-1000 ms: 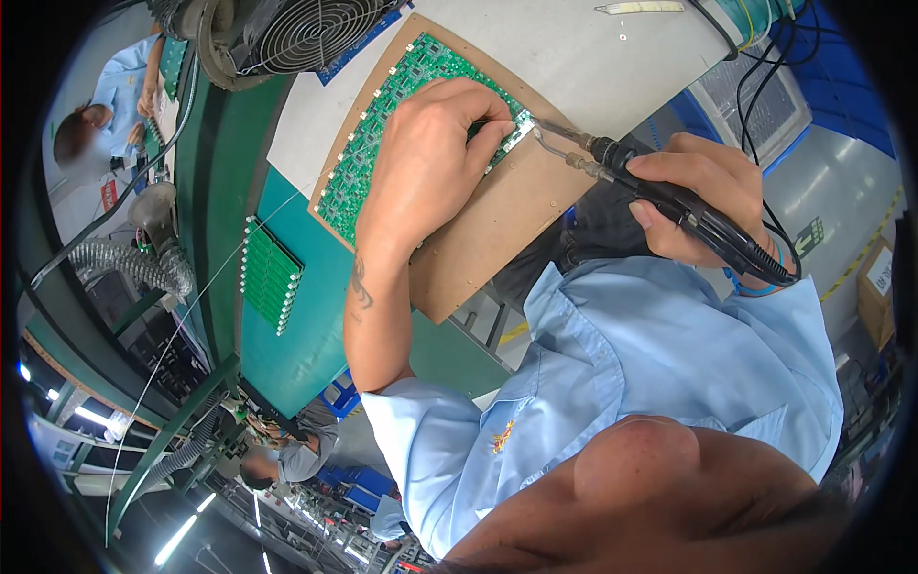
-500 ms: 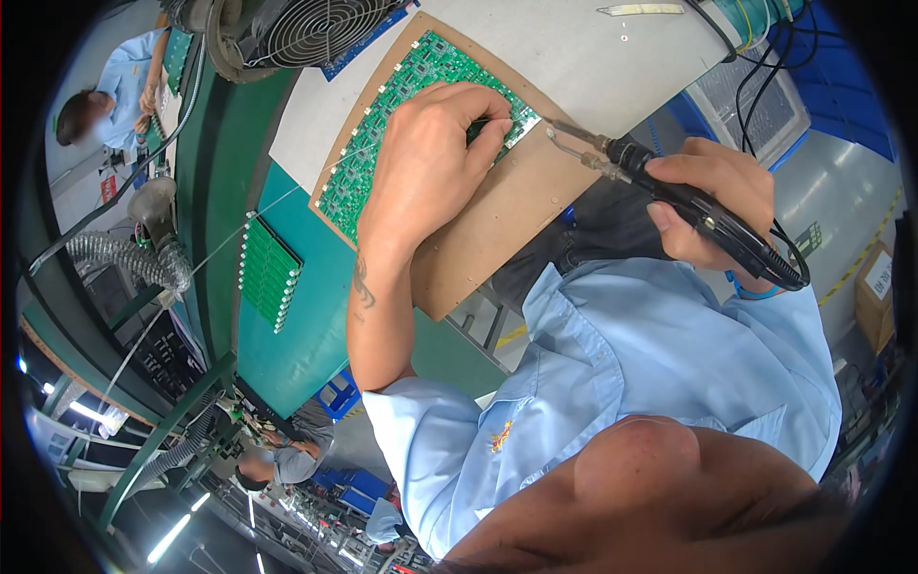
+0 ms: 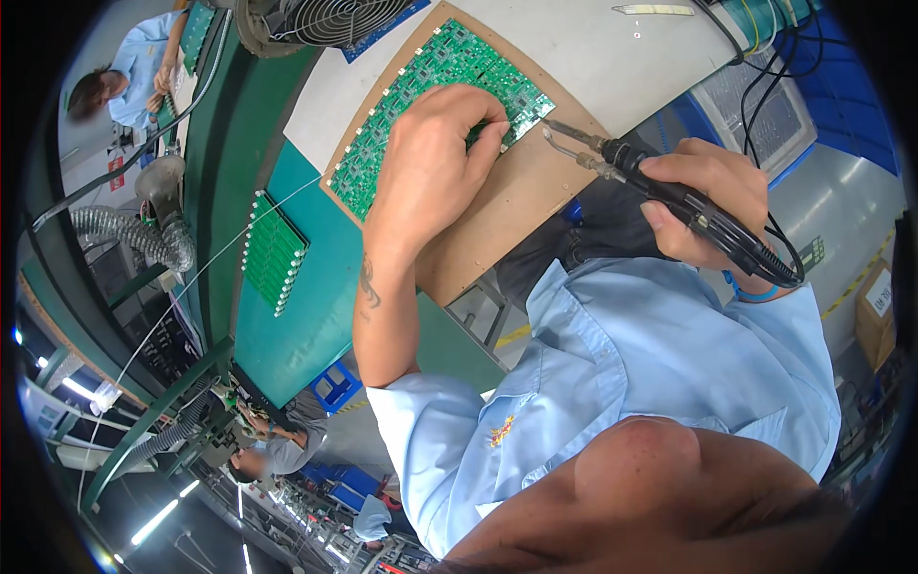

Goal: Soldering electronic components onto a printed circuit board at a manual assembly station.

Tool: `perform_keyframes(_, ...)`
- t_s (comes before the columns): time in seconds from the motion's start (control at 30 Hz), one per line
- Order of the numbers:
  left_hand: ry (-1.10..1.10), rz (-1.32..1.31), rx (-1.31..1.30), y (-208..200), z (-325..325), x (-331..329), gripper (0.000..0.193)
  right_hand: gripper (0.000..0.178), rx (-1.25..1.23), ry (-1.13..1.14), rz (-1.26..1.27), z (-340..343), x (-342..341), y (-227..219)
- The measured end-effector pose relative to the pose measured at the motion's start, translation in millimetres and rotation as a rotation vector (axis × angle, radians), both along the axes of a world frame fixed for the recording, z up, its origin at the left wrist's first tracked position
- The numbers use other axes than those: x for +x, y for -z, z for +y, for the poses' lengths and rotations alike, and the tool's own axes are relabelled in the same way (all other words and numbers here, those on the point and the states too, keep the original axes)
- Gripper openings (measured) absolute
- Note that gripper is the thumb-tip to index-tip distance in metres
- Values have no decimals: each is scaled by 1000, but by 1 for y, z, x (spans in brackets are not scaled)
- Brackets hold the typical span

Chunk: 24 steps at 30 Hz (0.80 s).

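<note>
A long green circuit board (image 3: 449, 59), dense with small parts, lies on a brown backing board (image 3: 478, 251). My left hand (image 3: 435, 143) is over the circuit board, thumb and forefinger pinched together near its right end. A thin solder wire (image 3: 244, 230) runs from the lower left toward this hand and passes under it; its end at the fingertips is hard to make out. My right hand (image 3: 712, 196) is wrapped round the black handle of a soldering iron (image 3: 684, 201). The iron's metal tip and a thin bent tube beside it point at the circuit board's near right edge.
A stack of green boards (image 3: 274, 253) with white connectors lies on the teal mat (image 3: 296, 335) at left. Behind the work are a round fan (image 3: 335, 19) and a pale strip (image 3: 655, 11). Black cables (image 3: 751, 86) hang at right. Co-workers sit at far left and lower left.
The whole view has shifted slightly, so the circuit board and mat appear a little farther right. The iron's tip sits slightly closer in over the board's edge. Both hands keep their grips.
</note>
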<state>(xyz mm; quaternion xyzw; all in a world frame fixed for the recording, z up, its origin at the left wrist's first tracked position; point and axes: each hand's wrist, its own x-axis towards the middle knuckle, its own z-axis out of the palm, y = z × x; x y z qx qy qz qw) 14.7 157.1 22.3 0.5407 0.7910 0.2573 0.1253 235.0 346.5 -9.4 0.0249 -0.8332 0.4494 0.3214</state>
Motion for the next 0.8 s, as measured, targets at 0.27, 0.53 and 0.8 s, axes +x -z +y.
perform_keyframes(0.27, -24, -32, -80, 4, 0, 1, 6, 32, 18, -18, -7, -7, -4, -1)
perform_keyframes(0.53, -26, -16, -96, 3, 1, 2, 6, 32, 30, -33, -17, -8, -8, 2)
perform_keyframes(0.8, -6, 36, -83, 2, 4, 5, 7, 31, 39, -47, -26, -9, -12, 6)
